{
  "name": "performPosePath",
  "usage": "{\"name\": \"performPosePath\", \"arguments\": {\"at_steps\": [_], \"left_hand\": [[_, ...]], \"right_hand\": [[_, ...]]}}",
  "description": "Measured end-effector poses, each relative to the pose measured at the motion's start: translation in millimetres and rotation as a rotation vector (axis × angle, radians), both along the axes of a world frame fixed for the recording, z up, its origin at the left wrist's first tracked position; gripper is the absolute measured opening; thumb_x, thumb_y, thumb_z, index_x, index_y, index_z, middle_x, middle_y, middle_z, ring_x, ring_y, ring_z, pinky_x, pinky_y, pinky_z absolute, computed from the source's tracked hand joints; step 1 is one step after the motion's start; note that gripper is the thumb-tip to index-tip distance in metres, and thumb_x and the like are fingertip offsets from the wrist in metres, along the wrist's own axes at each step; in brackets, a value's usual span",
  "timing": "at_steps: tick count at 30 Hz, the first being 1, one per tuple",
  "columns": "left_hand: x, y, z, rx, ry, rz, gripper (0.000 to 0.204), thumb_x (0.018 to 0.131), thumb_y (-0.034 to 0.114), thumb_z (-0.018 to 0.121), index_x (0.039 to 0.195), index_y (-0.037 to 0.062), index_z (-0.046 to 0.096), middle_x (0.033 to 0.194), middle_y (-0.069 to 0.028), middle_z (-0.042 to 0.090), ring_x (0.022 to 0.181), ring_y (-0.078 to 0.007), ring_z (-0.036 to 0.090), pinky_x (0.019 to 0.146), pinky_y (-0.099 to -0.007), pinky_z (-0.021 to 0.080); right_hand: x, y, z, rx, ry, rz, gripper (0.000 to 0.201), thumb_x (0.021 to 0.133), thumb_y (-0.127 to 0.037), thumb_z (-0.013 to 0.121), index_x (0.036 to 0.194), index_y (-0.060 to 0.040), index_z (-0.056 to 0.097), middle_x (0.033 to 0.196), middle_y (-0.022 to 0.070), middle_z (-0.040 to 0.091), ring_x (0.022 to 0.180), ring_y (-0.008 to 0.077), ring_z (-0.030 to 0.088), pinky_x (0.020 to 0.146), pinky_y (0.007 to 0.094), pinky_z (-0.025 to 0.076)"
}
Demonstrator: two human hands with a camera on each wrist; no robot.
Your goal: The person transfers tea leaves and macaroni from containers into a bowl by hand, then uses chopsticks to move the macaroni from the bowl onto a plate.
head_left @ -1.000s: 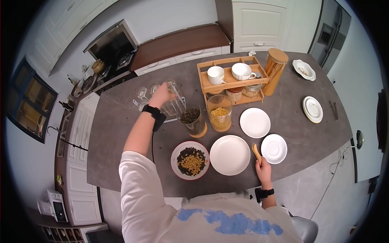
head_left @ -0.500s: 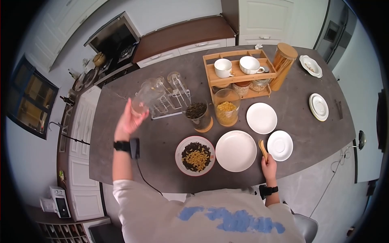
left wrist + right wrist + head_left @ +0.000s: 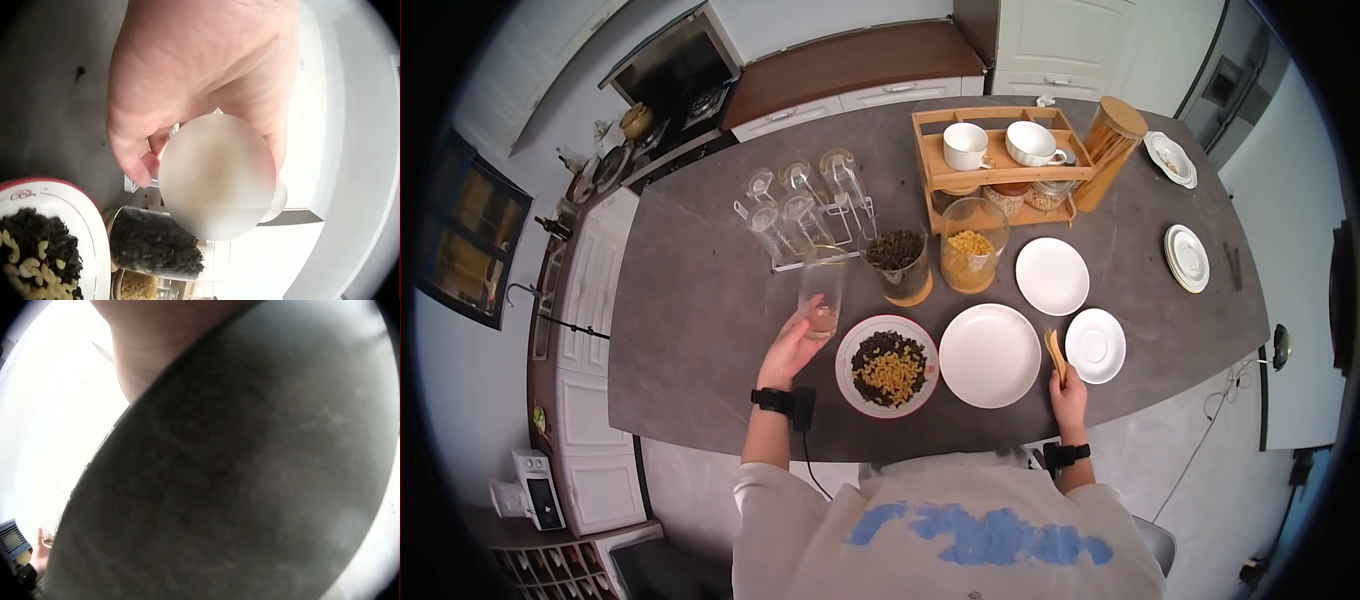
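Note:
My left hand (image 3: 792, 350) grips a clear drinking glass (image 3: 824, 290) near its base, left of a red-rimmed bowl (image 3: 846, 350). In the left wrist view the round bottom of the glass (image 3: 217, 178) faces the camera, with thumb and fingers around it. Dark dried flakes (image 3: 53, 231) and elbow macaroni (image 3: 39, 272) fill the middle of the bowl. My right hand (image 3: 1068, 398) holds wooden tongs (image 3: 1054, 348) at the table's front edge, between a large white plate (image 3: 990, 356) and a saucer (image 3: 1095, 346). The right wrist view shows mostly grey tabletop (image 3: 237, 462); the tongs are hidden there.
Upside-down glasses stand on a wire rack (image 3: 820, 262) at the back left. Behind the plates are a jar of dark flakes (image 3: 898, 262), a jar of pasta (image 3: 970, 255) and a wooden shelf (image 3: 990, 180) with cups. More plates (image 3: 1188, 258) lie at right.
My left hand has lifted the glass away from the rack and brought it left, then toward the bowl. The right hand keeps its hold on the tongs.

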State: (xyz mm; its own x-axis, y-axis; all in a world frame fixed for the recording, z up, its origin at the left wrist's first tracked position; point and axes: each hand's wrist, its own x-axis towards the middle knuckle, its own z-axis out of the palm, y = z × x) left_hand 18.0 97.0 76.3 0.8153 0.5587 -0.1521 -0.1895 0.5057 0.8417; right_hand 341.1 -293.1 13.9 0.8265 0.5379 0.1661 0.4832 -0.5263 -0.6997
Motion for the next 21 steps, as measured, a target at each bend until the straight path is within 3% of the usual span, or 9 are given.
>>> {"name": "performPosePath", "arguments": {"at_steps": [6, 9, 12, 13, 16, 19, 21], "left_hand": [[20, -6, -19, -0.397, -0.201, -0.075, 0.077, 0.084, 0.048, 0.063, 0.139, 0.0028, 0.035, 0.126, -0.0115, 0.053, 0.116, -0.0272, 0.051, 0.101, -0.042, 0.041], [23, -1, -17, -0.3, -0.239, -0.042, 0.072, 0.085, 0.038, 0.067, 0.14, 0.0049, 0.034, 0.126, -0.0111, 0.052, 0.117, -0.0275, 0.051, 0.1, -0.0427, 0.042], [29, 11, -10, 0.048, -0.013, 0.078, 0.063, 0.084, 0.022, 0.07, 0.137, 0.006, 0.038, 0.125, -0.0096, 0.053, 0.116, -0.0239, 0.052, 0.099, -0.0372, 0.042], [31, 20, -14, 0.069, 0.082, 0.167, 0.061, 0.078, 0.005, 0.07, 0.132, 0.0056, 0.042, 0.123, -0.0077, 0.054, 0.113, -0.0192, 0.052, 0.096, -0.0317, 0.043], [42, 27, -10, 0.522, 0.324, 0.206, 0.064, 0.072, -0.001, 0.072, 0.128, 0.0038, 0.042, 0.12, -0.0058, 0.054, 0.109, -0.0161, 0.053, 0.092, -0.0291, 0.044], [54, 25, -11, 0.61, 0.416, 0.114, 0.07, 0.066, -0.006, 0.075, 0.127, 0.002, 0.041, 0.117, -0.0056, 0.054, 0.106, -0.0165, 0.054, 0.092, -0.03, 0.045], [58, 28, -20, 0.545, 0.425, 0.101, 0.071, 0.065, -0.006, 0.076, 0.126, 0.0012, 0.042, 0.116, -0.0056, 0.054, 0.105, -0.0166, 0.055, 0.092, -0.0298, 0.044]], "right_hand": [[-3, 3, 2, 0.068, -0.04, 0.007, 0.016, 0.085, -0.011, 0.06, 0.097, -0.0006, 0.059, 0.067, 0.0166, 0.052, 0.055, 0.0295, 0.049, 0.054, 0.0367, 0.042], [-5, 4, 7, 0.076, -0.022, -0.002, 0.017, 0.085, -0.011, 0.06, 0.098, -0.0007, 0.059, 0.068, 0.0171, 0.053, 0.057, 0.0313, 0.05, 0.056, 0.0378, 0.042], [-5, 5, 6, 0.068, -0.038, -0.007, 0.017, 0.085, -0.012, 0.06, 0.098, -0.0009, 0.059, 0.069, 0.0174, 0.054, 0.059, 0.0322, 0.051, 0.057, 0.0386, 0.043], [-5, 4, 4, 0.063, -0.055, -0.006, 0.017, 0.085, -0.012, 0.06, 0.098, -0.001, 0.06, 0.069, 0.0175, 0.055, 0.059, 0.0323, 0.052, 0.057, 0.0389, 0.043], [-4, 3, 3, 0.045, -0.058, -0.012, 0.018, 0.085, -0.012, 0.061, 0.099, -0.0013, 0.06, 0.07, 0.0174, 0.056, 0.06, 0.0327, 0.053, 0.057, 0.0395, 0.044], [-6, 4, 5, 0.035, -0.029, -0.024, 0.018, 0.085, -0.013, 0.061, 0.099, -0.0015, 0.06, 0.07, 0.0173, 0.056, 0.061, 0.0332, 0.054, 0.057, 0.0394, 0.044], [-5, 3, 5, 0.04, -0.049, -0.016, 0.018, 0.085, -0.013, 0.061, 0.099, -0.0017, 0.06, 0.071, 0.0175, 0.057, 0.061, 0.0334, 0.054, 0.057, 0.0393, 0.044]]}}
